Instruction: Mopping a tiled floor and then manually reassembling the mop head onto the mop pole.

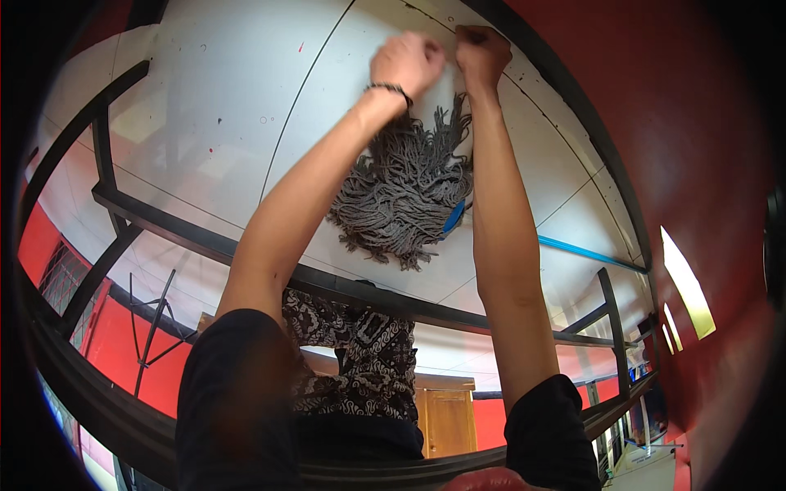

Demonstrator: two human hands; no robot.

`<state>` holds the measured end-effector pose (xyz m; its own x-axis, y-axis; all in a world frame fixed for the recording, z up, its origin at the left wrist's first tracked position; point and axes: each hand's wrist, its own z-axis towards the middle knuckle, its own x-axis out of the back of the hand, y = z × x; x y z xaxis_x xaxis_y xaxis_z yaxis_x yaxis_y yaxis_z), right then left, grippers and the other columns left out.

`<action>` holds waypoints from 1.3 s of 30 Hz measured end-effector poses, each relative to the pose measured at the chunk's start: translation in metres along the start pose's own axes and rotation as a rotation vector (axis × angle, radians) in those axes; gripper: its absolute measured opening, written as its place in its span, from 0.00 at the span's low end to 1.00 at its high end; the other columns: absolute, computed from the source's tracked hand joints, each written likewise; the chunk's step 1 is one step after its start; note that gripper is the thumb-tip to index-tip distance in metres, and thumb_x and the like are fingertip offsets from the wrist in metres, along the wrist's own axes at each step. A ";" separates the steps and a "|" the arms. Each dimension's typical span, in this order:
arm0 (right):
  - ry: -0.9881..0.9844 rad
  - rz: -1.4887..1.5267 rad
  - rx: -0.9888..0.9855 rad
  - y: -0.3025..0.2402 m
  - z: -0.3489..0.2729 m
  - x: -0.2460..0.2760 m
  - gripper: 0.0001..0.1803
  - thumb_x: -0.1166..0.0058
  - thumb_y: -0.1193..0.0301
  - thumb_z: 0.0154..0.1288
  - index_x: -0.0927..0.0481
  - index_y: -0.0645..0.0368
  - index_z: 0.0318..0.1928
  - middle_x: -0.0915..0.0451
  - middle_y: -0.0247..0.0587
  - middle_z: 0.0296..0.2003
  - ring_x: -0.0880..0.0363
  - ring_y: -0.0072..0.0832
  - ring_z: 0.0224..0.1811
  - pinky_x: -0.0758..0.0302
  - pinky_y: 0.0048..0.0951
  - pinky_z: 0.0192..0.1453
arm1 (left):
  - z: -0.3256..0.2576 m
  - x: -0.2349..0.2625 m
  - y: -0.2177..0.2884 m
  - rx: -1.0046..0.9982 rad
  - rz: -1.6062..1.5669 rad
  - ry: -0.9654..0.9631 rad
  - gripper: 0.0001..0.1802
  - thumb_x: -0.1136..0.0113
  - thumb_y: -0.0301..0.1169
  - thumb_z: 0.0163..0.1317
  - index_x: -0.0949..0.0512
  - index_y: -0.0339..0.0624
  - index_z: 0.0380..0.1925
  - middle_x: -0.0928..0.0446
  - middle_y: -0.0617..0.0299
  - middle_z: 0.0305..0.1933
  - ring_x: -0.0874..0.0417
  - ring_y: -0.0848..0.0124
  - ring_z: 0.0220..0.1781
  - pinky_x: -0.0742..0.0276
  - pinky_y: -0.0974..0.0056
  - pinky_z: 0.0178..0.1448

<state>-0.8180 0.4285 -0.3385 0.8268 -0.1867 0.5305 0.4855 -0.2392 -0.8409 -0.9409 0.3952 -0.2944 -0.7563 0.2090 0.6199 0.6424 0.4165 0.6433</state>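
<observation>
A mop head (401,200) of grey twisted strands lies spread on the white tiled floor, with a blue piece (454,217) at its right side. A thin blue handle (589,252) runs off to the right, and my right forearm crosses in front of part of it. Past the far end of the strands, my left hand (407,65) is closed and somewhat blurred, a dark band on its wrist. Close beside it, my right hand (483,59) is curled into a fist. Whatever the fingers of either hand hold, if anything, is hidden.
Black metal bars (172,219) cross between me and the mop and continue along both sides. On the right rises a dark red wall (622,90). A wooden cabinet (449,421) and a thin black stand (150,335) show near the lower edge.
</observation>
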 end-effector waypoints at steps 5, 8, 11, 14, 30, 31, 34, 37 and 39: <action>-0.195 0.105 -0.131 -0.003 0.018 0.001 0.12 0.36 0.69 0.50 0.18 0.67 0.20 0.21 0.38 0.15 0.25 0.24 0.17 0.27 0.29 0.26 | 0.058 0.014 0.006 0.057 -0.114 0.183 0.15 0.35 0.40 0.55 0.13 0.38 0.29 0.17 0.41 0.32 0.14 0.47 0.39 0.19 0.52 0.43; -0.164 0.059 -0.258 -0.004 0.019 -0.002 0.13 0.36 0.70 0.49 0.20 0.67 0.16 0.25 0.34 0.13 0.29 0.22 0.15 0.30 0.29 0.23 | 0.056 0.002 0.009 0.042 -0.155 0.210 0.17 0.31 0.41 0.50 0.14 0.36 0.26 0.18 0.40 0.31 0.14 0.47 0.39 0.20 0.53 0.43; -0.145 0.075 -0.289 0.002 0.020 -0.005 0.14 0.36 0.71 0.48 0.21 0.68 0.16 0.26 0.35 0.12 0.30 0.20 0.15 0.31 0.29 0.22 | 0.053 -0.004 0.011 0.180 -0.145 0.148 0.20 0.30 0.44 0.50 0.14 0.35 0.26 0.17 0.40 0.32 0.14 0.47 0.39 0.19 0.53 0.44; -0.160 0.232 -0.222 0.009 0.025 -0.008 0.13 0.36 0.71 0.49 0.22 0.68 0.16 0.25 0.35 0.12 0.31 0.20 0.15 0.31 0.28 0.22 | 0.056 -0.002 0.012 0.142 -0.144 0.171 0.19 0.30 0.44 0.50 0.14 0.35 0.26 0.17 0.41 0.32 0.14 0.48 0.39 0.19 0.53 0.44; -0.175 0.365 -0.262 -0.008 0.019 -0.001 0.09 0.36 0.75 0.50 0.23 0.63 0.18 0.29 0.31 0.15 0.34 0.18 0.16 0.39 0.27 0.19 | 0.072 -0.010 0.010 0.094 -0.161 0.196 0.17 0.30 0.40 0.52 0.14 0.34 0.27 0.16 0.44 0.31 0.13 0.54 0.35 0.19 0.57 0.42; -0.204 0.462 -0.306 -0.007 0.019 -0.002 0.12 0.38 0.78 0.50 0.27 0.58 0.16 0.31 0.28 0.16 0.37 0.17 0.18 0.42 0.27 0.19 | 0.077 -0.010 0.012 0.106 -0.164 0.177 0.17 0.30 0.40 0.53 0.14 0.34 0.27 0.16 0.45 0.31 0.13 0.55 0.35 0.19 0.58 0.41; -0.237 0.632 -0.227 -0.006 0.020 -0.005 0.10 0.38 0.77 0.50 0.26 0.59 0.17 0.30 0.28 0.18 0.36 0.17 0.19 0.42 0.27 0.20 | 0.093 -0.006 0.017 -0.042 -0.272 -0.026 0.17 0.30 0.42 0.55 0.14 0.36 0.27 0.14 0.50 0.32 0.12 0.61 0.34 0.19 0.61 0.41; -0.144 0.436 -0.213 -0.009 0.017 -0.006 0.11 0.39 0.78 0.51 0.27 0.59 0.17 0.32 0.26 0.17 0.38 0.17 0.19 0.43 0.28 0.20 | 0.095 -0.001 0.020 0.115 0.129 0.032 0.17 0.31 0.43 0.55 0.13 0.37 0.27 0.14 0.51 0.33 0.12 0.61 0.35 0.19 0.60 0.41; -0.143 0.364 -0.204 -0.012 0.015 -0.005 0.11 0.40 0.78 0.51 0.27 0.59 0.17 0.33 0.26 0.17 0.38 0.18 0.18 0.43 0.29 0.20 | 0.086 0.004 0.014 0.069 0.050 0.038 0.16 0.31 0.41 0.54 0.13 0.38 0.29 0.14 0.50 0.33 0.12 0.60 0.36 0.19 0.59 0.42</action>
<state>-0.8239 0.4464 -0.3323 0.9716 -0.1632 0.1715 0.1014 -0.3678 -0.9244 -0.9455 0.4777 -0.3218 -0.7173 0.1981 0.6680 0.6682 0.4670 0.5791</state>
